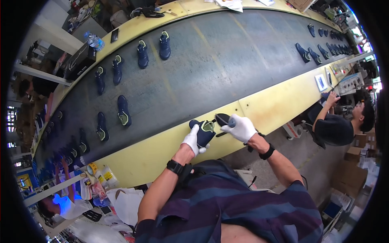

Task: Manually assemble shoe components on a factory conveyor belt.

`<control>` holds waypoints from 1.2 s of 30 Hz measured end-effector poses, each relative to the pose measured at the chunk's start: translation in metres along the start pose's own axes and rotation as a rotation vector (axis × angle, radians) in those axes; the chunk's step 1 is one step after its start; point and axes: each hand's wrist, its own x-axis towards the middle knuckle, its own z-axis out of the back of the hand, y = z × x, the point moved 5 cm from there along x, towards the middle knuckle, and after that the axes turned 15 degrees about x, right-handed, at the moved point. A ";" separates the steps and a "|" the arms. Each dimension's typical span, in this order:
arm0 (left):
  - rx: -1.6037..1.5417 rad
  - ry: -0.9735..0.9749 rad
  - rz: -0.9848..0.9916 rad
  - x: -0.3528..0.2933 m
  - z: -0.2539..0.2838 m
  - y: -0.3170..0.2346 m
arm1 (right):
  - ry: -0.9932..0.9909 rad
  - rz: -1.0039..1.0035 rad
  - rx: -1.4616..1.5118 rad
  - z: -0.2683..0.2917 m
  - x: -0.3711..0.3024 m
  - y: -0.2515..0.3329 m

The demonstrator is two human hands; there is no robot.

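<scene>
In my gloved left hand (195,141) is a navy shoe (201,130) with a pale green lining, held over the near yellow table edge. The fingers wrap its side, and its opening faces my right hand. My gloved right hand (242,128), just to the right of the shoe, is closed around a tool with a grey-blue rounded handle (231,122). A dark, flat oval piece (221,118) shows just beyond that handle; whether the two are joined I cannot tell. The tool's exact kind is unclear.
A wide dark conveyor belt (194,77) runs across, bordered by yellow ledges (279,97). Navy shoes (123,111) stand in rows on it at left and far right. A person (336,125) works at right, another (60,204) at lower left. A bottle (94,41) stands on the far ledge.
</scene>
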 end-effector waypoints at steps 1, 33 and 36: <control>0.002 -0.008 -0.005 -0.008 0.003 -0.005 | -0.042 0.051 0.002 0.005 0.004 -0.012; 0.533 -0.116 -0.917 -0.153 0.011 -0.065 | -0.381 -0.241 -0.180 0.082 0.063 -0.199; 0.103 0.022 -0.735 -0.113 0.024 -0.048 | -0.379 -0.271 -0.166 0.084 0.071 -0.194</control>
